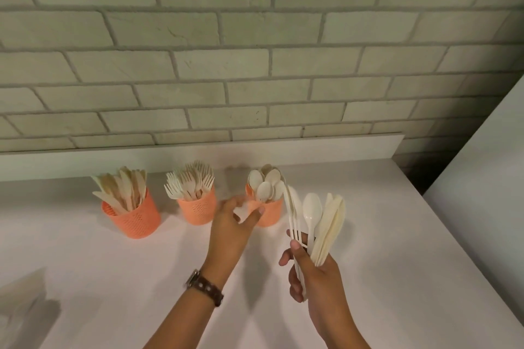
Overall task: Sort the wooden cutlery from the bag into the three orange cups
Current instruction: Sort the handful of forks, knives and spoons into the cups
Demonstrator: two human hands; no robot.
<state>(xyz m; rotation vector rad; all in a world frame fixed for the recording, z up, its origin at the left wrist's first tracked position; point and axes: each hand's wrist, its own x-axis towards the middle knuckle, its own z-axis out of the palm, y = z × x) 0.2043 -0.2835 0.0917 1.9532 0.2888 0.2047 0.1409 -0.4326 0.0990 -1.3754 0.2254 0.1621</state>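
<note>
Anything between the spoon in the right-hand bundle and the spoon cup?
Only the left hand, which hovers in front of the spoon cup, partly covering its left side. The spoon sits in the bundle held by the right hand, just right of that cup; the gap between them looks clear.

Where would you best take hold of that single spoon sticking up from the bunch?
Probably by the neck just under the bowl of the spoon, pinching from above. It stands upright, its lower handle clamped among other cutlery in the right hand.

Grey brick wall (255, 37), white counter (113, 278)
</note>
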